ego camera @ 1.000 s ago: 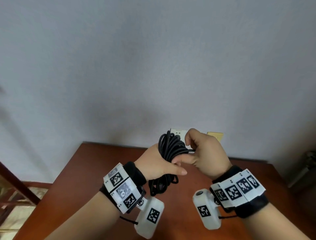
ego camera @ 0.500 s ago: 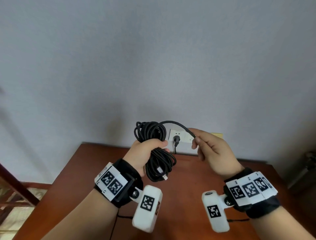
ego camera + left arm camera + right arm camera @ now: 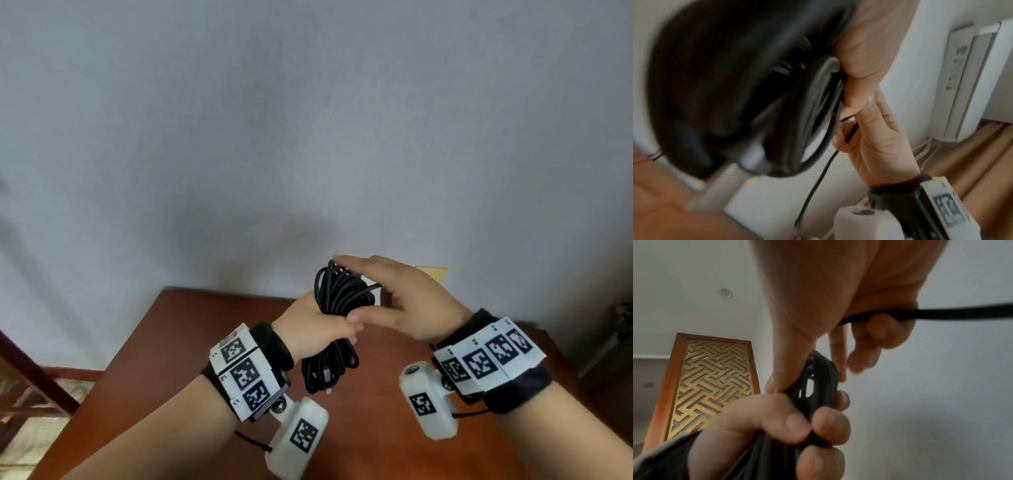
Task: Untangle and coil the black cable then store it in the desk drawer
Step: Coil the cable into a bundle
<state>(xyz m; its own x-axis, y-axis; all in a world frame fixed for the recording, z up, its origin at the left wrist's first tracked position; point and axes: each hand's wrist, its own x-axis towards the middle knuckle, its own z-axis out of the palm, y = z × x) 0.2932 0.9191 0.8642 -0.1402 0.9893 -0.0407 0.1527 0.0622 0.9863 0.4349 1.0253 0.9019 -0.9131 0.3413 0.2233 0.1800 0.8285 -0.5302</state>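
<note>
**userA:** Why is the whole thing held up over the bench [image 3: 212, 359] instead of lying on it? The wooden bench has nothing of the task's on it, as far as the head view shows.

**userB:** Probably because a bundle held in the air is easier to wind around. The black cable [image 3: 337, 301] is already a fat coil, and the left hand [image 3: 318, 334] has its grip wrapped tight round the coil's waist, loops sticking out above and below so they can't spring apart.

**userA:** And the right hand [image 3: 407, 301]?

**userB:** Its long fingers are stretched over the top of the coil, while the lower fingers are curled around the loose tail [image 3: 941, 313], likely to wrap it round the middle. A small connector [image 3: 328, 390] dangles at the bottom. No drawer in sight.
</note>
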